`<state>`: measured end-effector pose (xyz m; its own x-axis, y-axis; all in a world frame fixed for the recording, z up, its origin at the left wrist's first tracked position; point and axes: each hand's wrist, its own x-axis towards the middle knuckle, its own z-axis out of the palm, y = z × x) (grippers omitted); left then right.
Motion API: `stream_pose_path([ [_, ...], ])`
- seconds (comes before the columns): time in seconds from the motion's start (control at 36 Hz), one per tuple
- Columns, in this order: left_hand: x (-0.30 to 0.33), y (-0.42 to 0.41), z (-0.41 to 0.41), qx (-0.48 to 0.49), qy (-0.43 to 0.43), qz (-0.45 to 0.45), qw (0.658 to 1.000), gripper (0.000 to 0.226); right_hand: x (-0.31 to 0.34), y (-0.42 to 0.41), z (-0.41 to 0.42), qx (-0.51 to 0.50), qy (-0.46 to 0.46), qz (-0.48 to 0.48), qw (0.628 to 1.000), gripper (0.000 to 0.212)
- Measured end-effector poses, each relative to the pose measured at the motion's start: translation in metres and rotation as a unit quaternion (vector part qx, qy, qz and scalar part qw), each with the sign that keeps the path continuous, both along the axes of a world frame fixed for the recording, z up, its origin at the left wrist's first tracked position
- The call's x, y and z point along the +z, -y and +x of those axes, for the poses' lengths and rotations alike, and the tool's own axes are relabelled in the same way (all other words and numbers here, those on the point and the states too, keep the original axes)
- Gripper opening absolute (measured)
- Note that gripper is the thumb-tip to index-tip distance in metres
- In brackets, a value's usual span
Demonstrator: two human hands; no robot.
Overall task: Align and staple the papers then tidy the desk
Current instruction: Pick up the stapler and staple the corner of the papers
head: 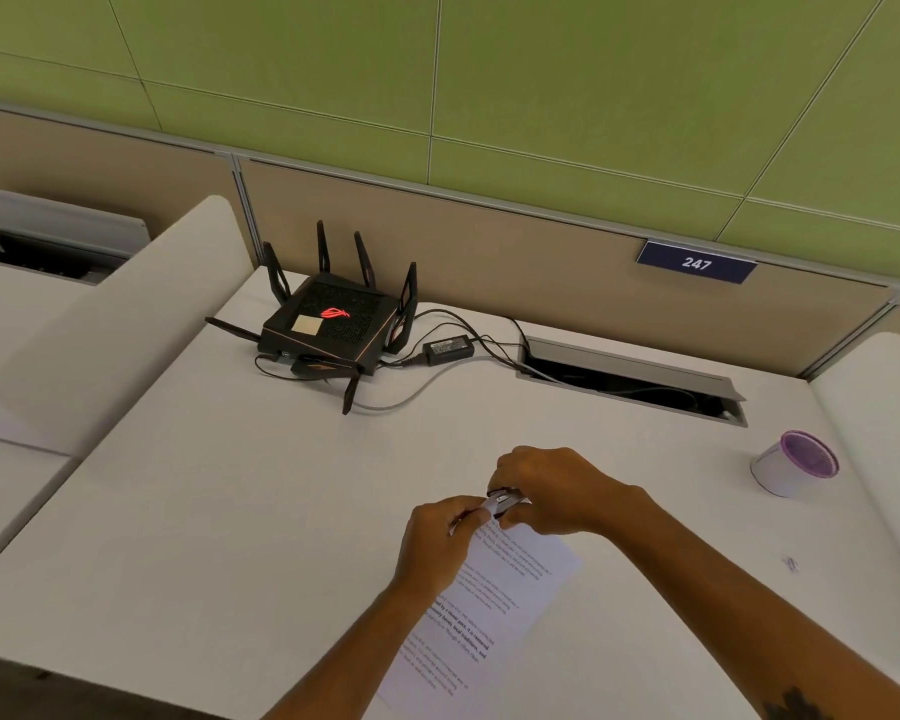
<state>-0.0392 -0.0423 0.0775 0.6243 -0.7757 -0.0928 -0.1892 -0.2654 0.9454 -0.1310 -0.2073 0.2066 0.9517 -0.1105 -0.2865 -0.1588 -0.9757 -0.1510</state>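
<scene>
White desk [230,511] carries the papers [494,605], long axis running from its near edge away and rightward. Both hands grip the stapler [500,500] at their far corner: left hand [437,543] near end, right hand [546,485] far end.

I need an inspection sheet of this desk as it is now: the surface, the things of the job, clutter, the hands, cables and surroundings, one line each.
Surface: white desk, with a small dark mark at its right.
Job's things: printed papers lie flat near the front edge; a stapler is at their far corner.
Clutter: a white cup with a purple rim at the right; a black router at the back.
Hands: left hand and right hand both grip the stapler with curled fingers.
Cables: black and grey cables and a power adapter run from the router to an open cable hatch.
Surroundings: beige partition, sign 247, green wall.
</scene>
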Motion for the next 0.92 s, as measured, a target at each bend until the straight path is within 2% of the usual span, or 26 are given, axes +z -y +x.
stream_pose_path([
  [0.36, -0.004, 0.004, 0.001, -0.008, 0.012, 0.020, 1.000, 0.028, 0.002, 0.002, 0.006, 0.013, -0.033, -0.016, 0.999, 0.027],
  [0.69, 0.002, 0.006, 0.000, -0.016, -0.003, 0.005, 1.000, 0.019, 0.002, 0.001, 0.008, 0.032, -0.021, -0.044, 0.998, 0.021],
  [0.92, 0.013, 0.006, 0.002, -0.109, -0.047, 0.014, 0.993, 0.051, 0.005, 0.002, 0.009, 0.038, -0.016, -0.041, 0.998, 0.027],
])
